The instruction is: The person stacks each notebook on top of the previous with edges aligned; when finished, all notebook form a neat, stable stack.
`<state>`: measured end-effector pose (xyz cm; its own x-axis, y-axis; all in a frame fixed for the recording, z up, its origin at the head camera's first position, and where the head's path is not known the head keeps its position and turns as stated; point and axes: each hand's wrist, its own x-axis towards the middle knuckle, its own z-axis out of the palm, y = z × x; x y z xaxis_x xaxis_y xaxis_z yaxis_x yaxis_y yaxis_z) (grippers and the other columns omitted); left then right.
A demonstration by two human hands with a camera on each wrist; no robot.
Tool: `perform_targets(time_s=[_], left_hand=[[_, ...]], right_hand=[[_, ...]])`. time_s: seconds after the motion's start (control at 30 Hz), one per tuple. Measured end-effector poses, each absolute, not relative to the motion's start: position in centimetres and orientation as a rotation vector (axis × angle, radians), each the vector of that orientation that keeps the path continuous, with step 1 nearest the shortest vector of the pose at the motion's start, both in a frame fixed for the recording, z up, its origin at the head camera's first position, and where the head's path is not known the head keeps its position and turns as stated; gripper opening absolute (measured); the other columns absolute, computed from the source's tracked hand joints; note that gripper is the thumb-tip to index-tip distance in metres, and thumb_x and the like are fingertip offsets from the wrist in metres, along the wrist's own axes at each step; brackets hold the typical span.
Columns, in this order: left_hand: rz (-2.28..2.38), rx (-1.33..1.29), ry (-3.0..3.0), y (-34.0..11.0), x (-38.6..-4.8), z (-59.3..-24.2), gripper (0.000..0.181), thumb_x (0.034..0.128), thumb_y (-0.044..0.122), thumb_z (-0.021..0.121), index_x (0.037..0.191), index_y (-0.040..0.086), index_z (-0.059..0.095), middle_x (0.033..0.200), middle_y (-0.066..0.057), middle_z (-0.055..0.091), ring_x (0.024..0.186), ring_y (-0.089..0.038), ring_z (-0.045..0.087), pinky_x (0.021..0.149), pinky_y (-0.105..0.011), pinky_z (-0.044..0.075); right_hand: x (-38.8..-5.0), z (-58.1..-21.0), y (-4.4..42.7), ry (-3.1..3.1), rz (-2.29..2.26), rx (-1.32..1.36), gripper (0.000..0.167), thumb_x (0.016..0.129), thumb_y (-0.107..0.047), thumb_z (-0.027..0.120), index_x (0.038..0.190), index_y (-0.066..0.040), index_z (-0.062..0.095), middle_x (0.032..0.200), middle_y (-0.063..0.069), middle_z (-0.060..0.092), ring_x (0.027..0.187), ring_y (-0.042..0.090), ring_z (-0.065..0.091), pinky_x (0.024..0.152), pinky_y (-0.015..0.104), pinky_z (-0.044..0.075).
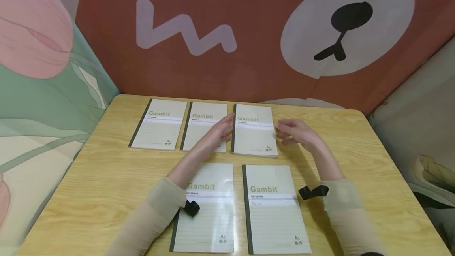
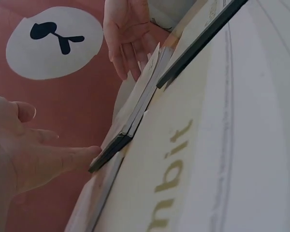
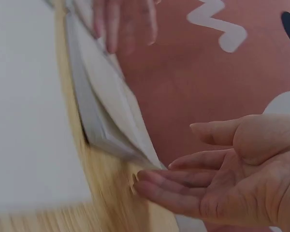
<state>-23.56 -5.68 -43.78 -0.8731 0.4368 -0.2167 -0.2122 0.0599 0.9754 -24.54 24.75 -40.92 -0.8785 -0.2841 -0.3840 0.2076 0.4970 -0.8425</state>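
Between my two hands lies the right-hand notebook pile (image 1: 254, 139) of the back row, white-covered with a dark spine; two layers show at its edge in the left wrist view. My left hand (image 1: 218, 131) reaches over the middle back notebook (image 1: 204, 123), its straight fingertips at the pile's spine. In the left wrist view a fingertip of that hand (image 2: 43, 162) touches the spine. At the opposite edge is my right hand (image 1: 298, 131), fingers loosely extended. The right wrist view shows this hand (image 3: 241, 179) palm up, fingertips close to the pile's corner; contact is unclear.
A third back notebook (image 1: 160, 125) lies at the left. Two more, a front left notebook (image 1: 209, 220) and a front right notebook (image 1: 275, 220), lie nearer, the former partly under my left forearm. The wooden table (image 1: 96, 169) meets a red printed wall (image 1: 213, 74) behind.
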Motion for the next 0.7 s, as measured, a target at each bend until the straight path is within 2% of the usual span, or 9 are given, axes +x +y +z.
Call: perform_targets(time_s=[0.13,0.23,0.47,0.7], left_hand=[[1.838,0.236,1.954,-6.5,-22.7,-42.5,0.063,0.1084,0.033,0.038,0.166,0.022,0.017,0.174,-0.006,0.017,0.158,-0.032,0.029,0.13,-0.046,0.031],[1.775,0.236,1.996,-6.9,-21.9,-41.8,0.064,0.1077,0.036,0.039,0.166,0.023,0.018,0.174,-0.005,0.019,0.157,-0.032,0.032,0.128,-0.046,0.033],[1.63,0.241,2.089,-7.0,-19.4,-40.6,0.064,0.1065,0.031,0.038,0.166,0.019,0.02,0.172,-0.011,0.024,0.152,-0.039,0.038,0.125,-0.051,0.038],[1.507,0.308,2.152,-7.5,-15.5,-40.4,0.06,0.1082,0.032,0.036,0.166,0.022,0.022,0.171,-0.011,0.028,0.145,-0.043,0.047,0.122,-0.053,0.042]], right_hand=[[-23.6,-40.5,26.1,2.285,-1.386,-0.143,0.067,0.11,-0.029,0.047,0.162,0.004,0.019,0.162,0.032,0.034,0.141,0.049,0.047,0.11,0.056,0.052],[-22.6,-40.1,27.2,2.307,-1.375,-0.15,0.07,0.11,-0.034,0.047,0.163,0.002,0.017,0.162,0.032,0.034,0.14,0.049,0.048,0.108,0.054,0.054],[-19.7,-39.7,28.3,2.38,-1.35,-0.125,0.071,0.11,-0.04,0.046,0.164,-0.002,0.02,0.163,0.03,0.031,0.141,0.047,0.046,0.105,0.048,0.057],[-15.8,-39.5,28.1,2.398,-1.346,-0.124,0.071,0.11,-0.045,0.042,0.164,-0.003,0.02,0.163,0.031,0.03,0.146,0.05,0.037,0.11,0.064,0.048]])
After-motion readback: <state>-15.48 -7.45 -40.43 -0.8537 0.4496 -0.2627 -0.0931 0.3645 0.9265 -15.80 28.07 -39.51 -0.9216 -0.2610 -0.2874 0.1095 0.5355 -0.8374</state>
